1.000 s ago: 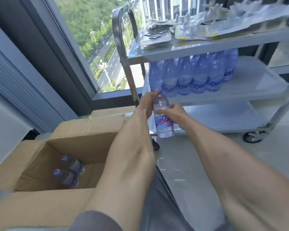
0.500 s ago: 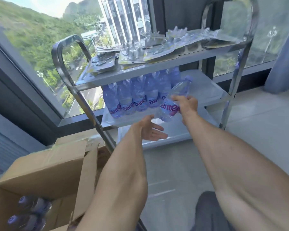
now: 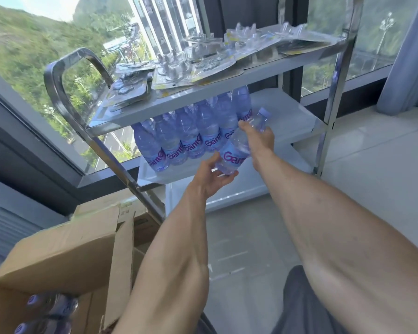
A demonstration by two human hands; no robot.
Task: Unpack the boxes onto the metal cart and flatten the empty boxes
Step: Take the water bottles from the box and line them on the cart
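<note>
At lower left, an open brown cardboard box [image 3: 65, 249] is seen w/ approx. four purple-capped bottles [image 3: 51, 307] left inside – blurred, count unsure. On the steel cart's middle shelf [image 3: 282, 109] approx. six upright bottles [image 3: 191, 136] are lined up. One clear purple-labelled water bottle [image 3: 239, 145] is held tilted, cap up-right toward the shelf – base cupped by the left hand [image 3: 210, 179], upper body gripped by the right hand [image 3: 258, 138], which is nearer the shelf.
</note>
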